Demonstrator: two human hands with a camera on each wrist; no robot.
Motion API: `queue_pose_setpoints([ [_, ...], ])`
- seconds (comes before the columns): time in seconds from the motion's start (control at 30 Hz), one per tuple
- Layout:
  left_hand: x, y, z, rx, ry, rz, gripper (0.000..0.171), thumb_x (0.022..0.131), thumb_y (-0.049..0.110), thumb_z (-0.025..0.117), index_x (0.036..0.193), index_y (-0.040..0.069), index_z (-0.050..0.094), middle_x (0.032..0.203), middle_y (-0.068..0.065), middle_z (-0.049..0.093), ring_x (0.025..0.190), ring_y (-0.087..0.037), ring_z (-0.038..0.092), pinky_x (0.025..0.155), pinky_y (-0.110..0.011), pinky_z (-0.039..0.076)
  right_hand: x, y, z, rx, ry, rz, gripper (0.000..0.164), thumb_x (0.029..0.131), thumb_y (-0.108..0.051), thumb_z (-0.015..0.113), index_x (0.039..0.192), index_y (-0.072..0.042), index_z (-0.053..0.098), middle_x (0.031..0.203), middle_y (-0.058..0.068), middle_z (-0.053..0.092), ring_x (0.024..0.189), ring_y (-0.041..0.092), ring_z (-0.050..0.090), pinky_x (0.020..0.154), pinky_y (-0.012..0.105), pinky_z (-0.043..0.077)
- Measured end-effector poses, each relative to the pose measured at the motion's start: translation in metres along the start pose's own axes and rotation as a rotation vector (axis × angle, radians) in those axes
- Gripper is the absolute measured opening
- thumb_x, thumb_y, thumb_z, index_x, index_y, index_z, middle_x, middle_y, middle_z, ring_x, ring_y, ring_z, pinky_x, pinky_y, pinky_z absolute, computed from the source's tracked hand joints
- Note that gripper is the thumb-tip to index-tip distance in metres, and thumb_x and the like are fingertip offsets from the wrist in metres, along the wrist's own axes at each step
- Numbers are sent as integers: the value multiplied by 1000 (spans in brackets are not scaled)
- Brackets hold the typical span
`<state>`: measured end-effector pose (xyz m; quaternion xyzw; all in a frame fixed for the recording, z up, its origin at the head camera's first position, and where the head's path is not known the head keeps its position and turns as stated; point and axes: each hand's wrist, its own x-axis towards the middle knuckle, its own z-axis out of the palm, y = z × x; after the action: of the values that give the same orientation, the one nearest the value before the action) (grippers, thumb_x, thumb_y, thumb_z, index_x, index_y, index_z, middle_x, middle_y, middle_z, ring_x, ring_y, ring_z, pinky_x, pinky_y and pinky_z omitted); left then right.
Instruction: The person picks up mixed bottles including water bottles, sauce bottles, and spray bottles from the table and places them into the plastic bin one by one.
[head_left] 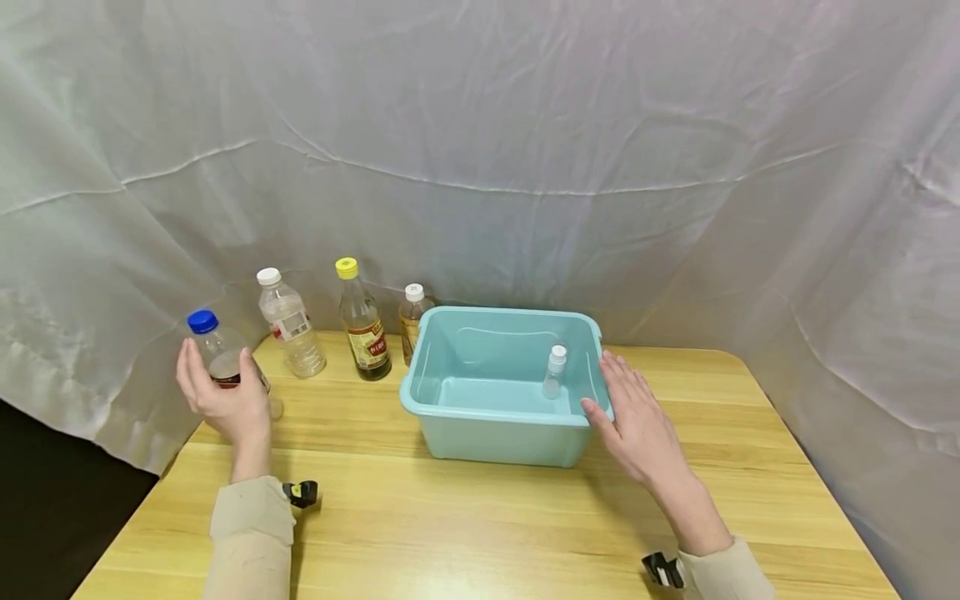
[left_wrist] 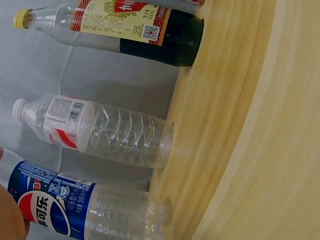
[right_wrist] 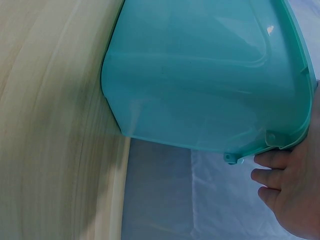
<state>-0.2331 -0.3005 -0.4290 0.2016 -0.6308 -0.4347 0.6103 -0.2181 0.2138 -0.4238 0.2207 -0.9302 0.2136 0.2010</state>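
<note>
in the head view, noted the left hand (head_left: 231,404) curled round a blue-capped bottle (head_left: 225,361), left of a white-capped bottle (head_left: 294,333) on the table (head_left: 480,525), and the right hand (head_left: 637,421) laid straight-fingered against the right side of a blue basin (head_left: 502,437). in the left wrist view, found the blue-capped bottle seemingly empty; judged light, slick and easily dented, best held gently round the label (left_wrist: 50,200). in the right wrist view, confirmed contact at the basin's edge, without being able to tell the pressure.

A clear bottle (left_wrist: 112,212) with a blue cap (head_left: 202,322) and blue label (left_wrist: 52,202) is stood upright at the left, with the left hand (head_left: 228,404) curved around it. An open, light-blue tub (head_left: 502,440) is touched on its right edge by the right hand (head_left: 637,425).
</note>
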Motion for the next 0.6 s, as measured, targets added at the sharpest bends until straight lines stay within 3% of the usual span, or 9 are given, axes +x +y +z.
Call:
queue_pose_setpoints([
  [0.13,-5,22,-3,-40,9,-7,62,89,-2,77,147,-2,55,153,-18,51,144,-18,45,122,-24,27,0,0,0,0,6,-3,68,109,-40,49,157,7,36,164,23,35,152,43,31,127,54,22],
  [0.27,-9,34,-4,-71,21,2,62,88,-3,77,146,-3,55,151,-20,51,143,-20,46,122,-24,29,-1,0,0,1,5,-3,68,109,-40,49,157,7,36,164,23,35,152,43,31,127,53,21],
  [0.47,-9,39,-4,-87,41,21,62,88,-2,79,145,-3,56,151,-18,52,142,-17,47,120,-25,35,-1,0,0,1,3,-1,68,109,-40,49,157,7,36,164,23,35,153,43,31,127,54,22],
  [0.6,-5,32,-2,-87,55,32,64,88,3,81,147,2,56,151,-11,53,140,-14,47,117,-26,40,-1,0,0,-1,2,3,69,109,-41,49,157,6,36,165,22,35,153,42,30,127,54,21],
])
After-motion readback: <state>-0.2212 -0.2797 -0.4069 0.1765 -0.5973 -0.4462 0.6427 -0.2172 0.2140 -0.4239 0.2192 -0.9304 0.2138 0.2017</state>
